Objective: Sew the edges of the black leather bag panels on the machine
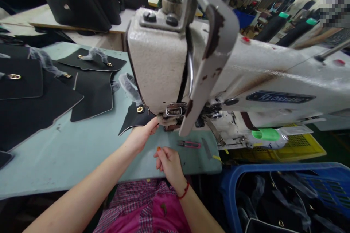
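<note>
A big off-white sewing machine [169, 54] fills the middle of the view. My left hand [143, 133] reaches under its head, fingers closed on the edge of a black leather piece [133, 117] with a gold clasp. My right hand [168, 160] hovers just in front over the pale blue table [68, 153], fingers curled in a pinch; what it holds, perhaps a thread, is too thin to make out. The needle area is hidden behind the machine head.
Pink thread snips [188, 144] lie on the table right of my hands. Black leather panels [41, 98] with gold fittings are stacked at left, finished black bags [79, 3] behind. A blue crate [287, 196] sits at lower right, a yellow basket [300, 147] beyond.
</note>
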A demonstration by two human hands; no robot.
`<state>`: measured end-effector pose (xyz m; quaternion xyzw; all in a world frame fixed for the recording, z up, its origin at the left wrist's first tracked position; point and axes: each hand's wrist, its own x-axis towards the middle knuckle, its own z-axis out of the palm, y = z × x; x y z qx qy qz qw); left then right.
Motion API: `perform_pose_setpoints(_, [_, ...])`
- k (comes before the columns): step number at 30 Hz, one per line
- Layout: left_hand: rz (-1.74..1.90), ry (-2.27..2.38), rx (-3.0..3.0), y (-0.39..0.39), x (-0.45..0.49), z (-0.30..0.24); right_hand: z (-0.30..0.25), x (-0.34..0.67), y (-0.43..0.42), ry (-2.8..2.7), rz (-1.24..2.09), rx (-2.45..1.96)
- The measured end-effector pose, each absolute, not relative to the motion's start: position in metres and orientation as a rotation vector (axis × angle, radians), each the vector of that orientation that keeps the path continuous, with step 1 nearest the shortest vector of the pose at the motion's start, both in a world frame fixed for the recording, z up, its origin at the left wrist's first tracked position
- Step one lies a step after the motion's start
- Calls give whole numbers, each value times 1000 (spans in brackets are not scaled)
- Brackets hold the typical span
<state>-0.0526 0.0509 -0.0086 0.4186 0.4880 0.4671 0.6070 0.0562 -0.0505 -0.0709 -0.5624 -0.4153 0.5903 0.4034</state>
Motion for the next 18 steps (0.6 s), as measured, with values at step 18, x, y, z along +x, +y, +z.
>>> perform_pose_setpoints(18, [1247,1330,707,40,-40,-23,-75,59,-49,-1092,1478,-1414])
